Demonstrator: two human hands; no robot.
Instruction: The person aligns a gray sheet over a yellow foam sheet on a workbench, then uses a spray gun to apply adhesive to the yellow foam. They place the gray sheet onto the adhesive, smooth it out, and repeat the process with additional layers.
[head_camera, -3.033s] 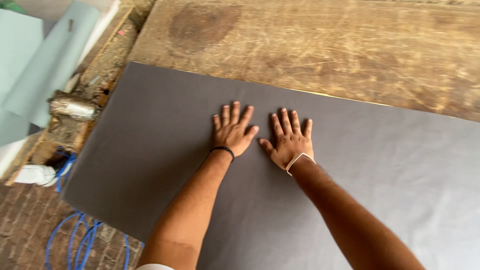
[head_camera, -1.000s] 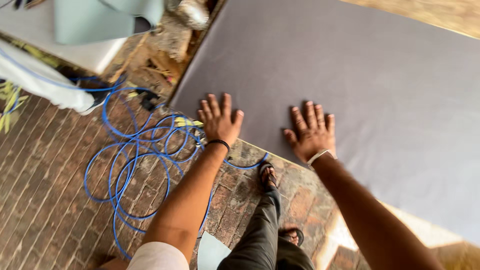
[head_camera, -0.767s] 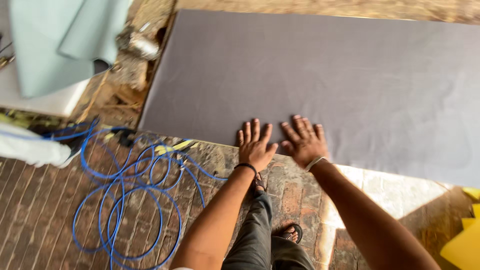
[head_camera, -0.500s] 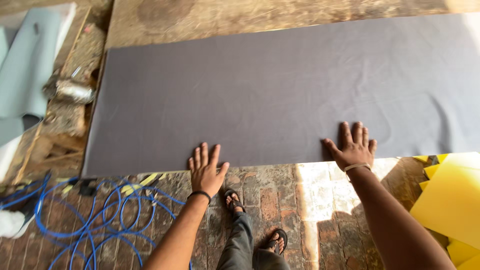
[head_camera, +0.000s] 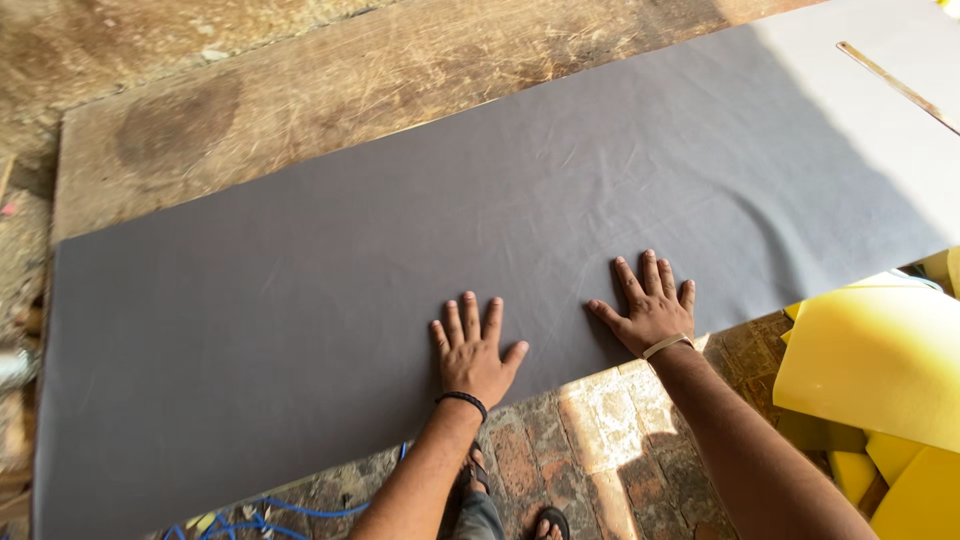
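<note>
A large grey sheet of fabric (head_camera: 420, 230) lies spread flat over a worn wooden table (head_camera: 330, 80). My left hand (head_camera: 472, 350) rests palm-down on the fabric near its front edge, fingers spread, a black band on the wrist. My right hand (head_camera: 650, 308) lies flat on the fabric a little to the right, fingers apart, with a pale band on the wrist. Neither hand holds anything. Faint creases run through the cloth around the hands.
Yellow foam pieces (head_camera: 880, 370) are stacked at the lower right. A long thin metal strip (head_camera: 895, 85) lies on the fabric's far right. Blue cable (head_camera: 270, 515) lies on the brick floor (head_camera: 590, 440) below, by my sandalled feet (head_camera: 550, 522).
My hands have slid along the fabric and come closer together, now fully on the cloth rather than at its edge. The view has shifted right, away from the cable coil.
</note>
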